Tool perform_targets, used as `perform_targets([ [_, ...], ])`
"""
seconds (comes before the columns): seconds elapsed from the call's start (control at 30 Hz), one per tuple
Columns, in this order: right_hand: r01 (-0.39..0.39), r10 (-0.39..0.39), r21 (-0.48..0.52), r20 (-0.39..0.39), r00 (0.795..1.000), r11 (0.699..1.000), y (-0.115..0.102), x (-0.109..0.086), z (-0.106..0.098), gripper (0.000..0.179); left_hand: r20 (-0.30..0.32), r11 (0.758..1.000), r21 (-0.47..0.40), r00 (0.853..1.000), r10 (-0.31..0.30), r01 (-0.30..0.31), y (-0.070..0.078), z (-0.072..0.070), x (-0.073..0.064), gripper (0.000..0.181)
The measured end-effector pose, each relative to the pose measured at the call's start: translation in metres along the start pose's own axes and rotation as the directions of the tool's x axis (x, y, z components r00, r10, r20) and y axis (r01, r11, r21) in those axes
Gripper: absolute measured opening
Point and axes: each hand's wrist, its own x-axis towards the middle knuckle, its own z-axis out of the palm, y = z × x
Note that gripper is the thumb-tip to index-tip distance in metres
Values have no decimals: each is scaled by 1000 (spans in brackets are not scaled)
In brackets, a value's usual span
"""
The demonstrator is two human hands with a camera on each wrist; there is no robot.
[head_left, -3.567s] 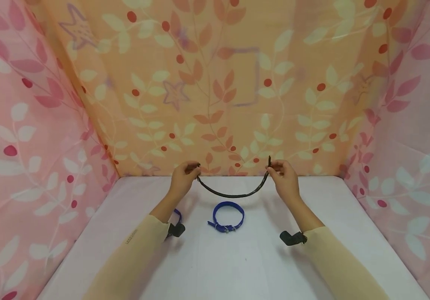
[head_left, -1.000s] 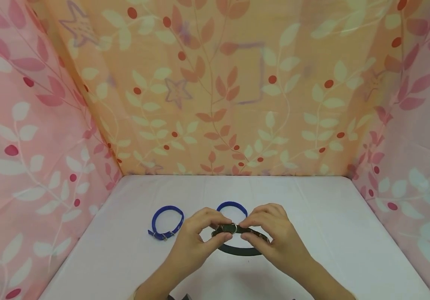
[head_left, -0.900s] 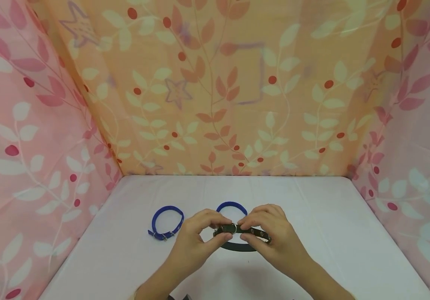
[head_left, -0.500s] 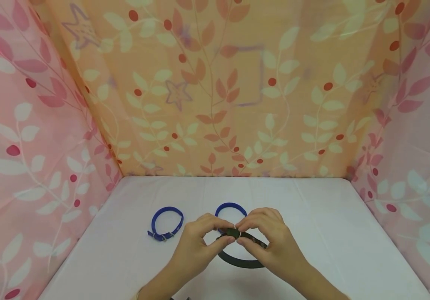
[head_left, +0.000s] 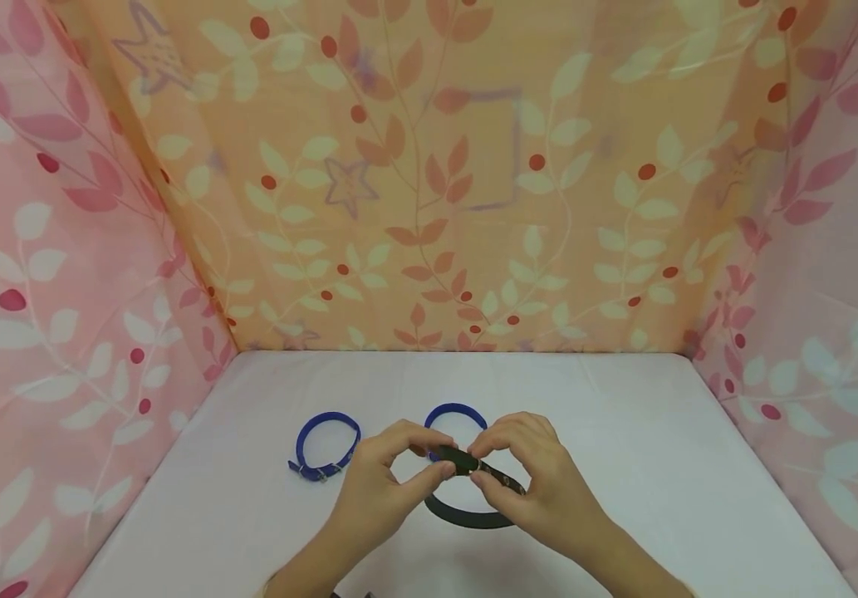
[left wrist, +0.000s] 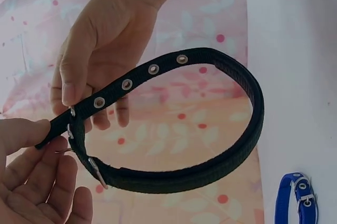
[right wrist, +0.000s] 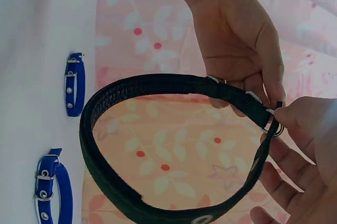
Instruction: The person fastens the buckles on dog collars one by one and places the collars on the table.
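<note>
A dark green, nearly black pet collar (head_left: 473, 521) hangs as a loop between both hands, above the table. Metal eyelets and metal rings show along its strap in the left wrist view. My left hand (head_left: 391, 482) pinches the collar between thumb and fingers near the strap's tip. Close beside it, my right hand (head_left: 548, 473) pinches the strap by the metal fittings, fingertips almost meeting the left ones. In the left wrist view the strap's tip (left wrist: 45, 137) sticks out past the buckle, under the left thumb. Fingers partly hide the buckle.
A buckled blue collar (head_left: 328, 415) lies on the white table (head_left: 593, 399) left of the hands. Another blue collar (head_left: 456, 408) lies behind them, partly covered by the hands. Patterned cloth walls (head_left: 414, 166) enclose the table at the back and both sides.
The dark collar hung as an open strap between raised, spread hands earlier; now its ends are together in a loop, lower and nearer. In the last half second the hands have shifted only slightly.
</note>
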Motion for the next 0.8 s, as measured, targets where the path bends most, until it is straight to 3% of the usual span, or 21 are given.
perform_targets([
  [0.1, -21, 21, 12, 3, 1000, 1000, -1, -1, 0, 39, -1, 999, -23, 999, -39, 39, 1, -1, 0, 21],
  [0.33, -86, 86, 7, 22, 996, 996, -4, -3, 2, 37, -3, 998, -52, 1000, -31, 31, 1, -2, 1, 20],
  [0.67, -165, 166, -24, 48, 985, 986, 1, -4, -3, 37, -54, 989, -83, 991, -125, 120, 6, -13, 3, 22],
  [0.8, -171, 173, -41, 62, 983, 984, 2, -4, -4, 36, -80, 986, -128, 990, -118, 107, 6, -15, 5, 23],
])
